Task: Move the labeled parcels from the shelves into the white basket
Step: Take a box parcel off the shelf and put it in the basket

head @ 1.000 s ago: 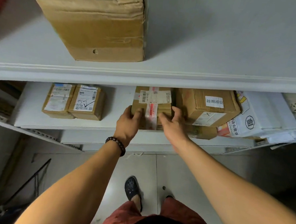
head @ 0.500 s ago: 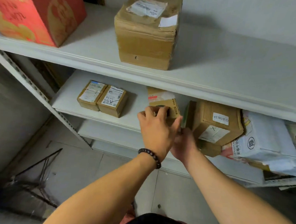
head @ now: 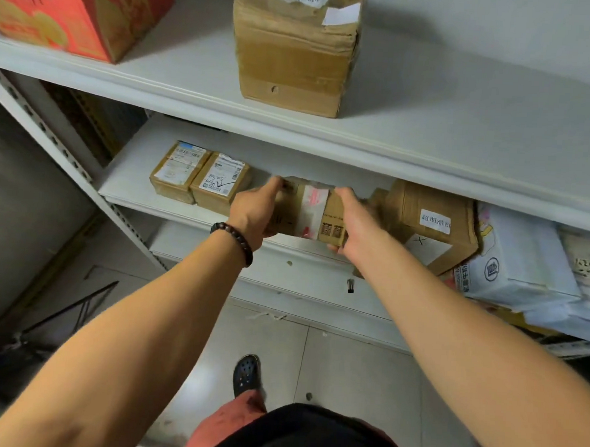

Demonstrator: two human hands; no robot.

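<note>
A small cardboard parcel [head: 306, 212] with red-and-white tape is held between both hands at the front edge of the middle shelf [head: 124, 187]. My left hand [head: 253, 214] grips its left end, fingers curled over the top. My right hand [head: 355, 223] grips its right end, thumb on top and fingers underneath. Two small labeled parcels [head: 200, 179] lie side by side on the shelf to the left. A larger labeled box [head: 430, 223] sits tilted to the right. No white basket is in view.
On the upper shelf [head: 428, 127] stand a taped brown box [head: 295, 52] and a red carton [head: 75, 10]. White mailer bags [head: 524, 262] pile up at the right. A slotted upright [head: 51, 142] runs down the left. Below are tiled floor and my shoe [head: 246, 374].
Both hands have taken the taped parcel by its ends and drawn it forward to the shelf's edge, turned lengthwise between them. The view has shifted left and up.
</note>
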